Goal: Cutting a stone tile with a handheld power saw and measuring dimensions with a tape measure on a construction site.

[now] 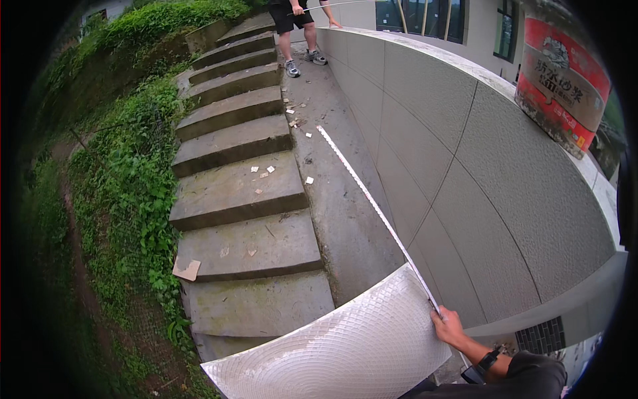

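My right hand [449,326], with a dark watch on its wrist, comes in from the lower right. Its fingers are closed around a long, thin white strip [365,191] with reddish marks along it. The strip slants up and away over the concrete, its far end above the ramp, and continues a little below my hand. Just left of the hand is a large pale panel [332,339] with a fine raised grid, resembling the back of a tile; the strip passes over its upper right corner. What supports the panel is hidden. My left hand is not in view.
Concrete steps [246,243] climb on the left beside a sloping concrete ramp [339,199] with scattered chips. A grey tiled wall [425,126] bounds the right, topped by a red bucket [565,80]. Up the ramp, another person [296,26] holds a thin rod or strip.
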The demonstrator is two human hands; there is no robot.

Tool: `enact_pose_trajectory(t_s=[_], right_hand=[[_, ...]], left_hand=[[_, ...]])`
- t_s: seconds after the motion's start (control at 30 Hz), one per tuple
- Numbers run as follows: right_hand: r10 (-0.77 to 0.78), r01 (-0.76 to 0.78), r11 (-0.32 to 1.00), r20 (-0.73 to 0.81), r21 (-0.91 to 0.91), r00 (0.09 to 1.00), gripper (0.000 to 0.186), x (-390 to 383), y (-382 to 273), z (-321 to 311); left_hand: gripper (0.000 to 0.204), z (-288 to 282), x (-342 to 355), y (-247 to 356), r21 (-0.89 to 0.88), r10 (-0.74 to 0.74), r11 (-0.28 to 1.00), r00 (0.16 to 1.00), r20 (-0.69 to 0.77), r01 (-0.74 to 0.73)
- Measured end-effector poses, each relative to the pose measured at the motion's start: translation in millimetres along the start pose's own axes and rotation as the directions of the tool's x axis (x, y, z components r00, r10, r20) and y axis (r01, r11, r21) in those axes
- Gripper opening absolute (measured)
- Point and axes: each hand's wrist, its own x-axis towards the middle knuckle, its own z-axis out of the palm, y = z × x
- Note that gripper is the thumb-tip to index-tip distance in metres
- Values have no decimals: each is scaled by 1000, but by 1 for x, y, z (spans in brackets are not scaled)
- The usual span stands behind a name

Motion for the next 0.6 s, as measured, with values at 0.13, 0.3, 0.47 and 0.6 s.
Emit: enact_pose_trajectory(t_s=[0.13, 0.3, 0.47, 0.6], right_hand=[[111, -108, 994, -80, 35, 991, 32, 45, -65, 2], [174, -161, 981, -128, 108, 976, 32, 118, -137, 13], [216, -201, 968, -91, 150, 972, 32, 166, -202, -3], [294, -237, 929, -181, 284, 938, 28, 162, -243, -51]], left_hand=[[35, 60, 78, 110, 131, 95, 986, 994, 61, -103], [35, 112, 162, 224, 145, 103, 982, 988, 113, -118], [34, 127, 188, 345, 148, 110, 980, 979, 173, -136], [35, 158, 248, 382, 231, 174, 943, 945, 276, -241]])
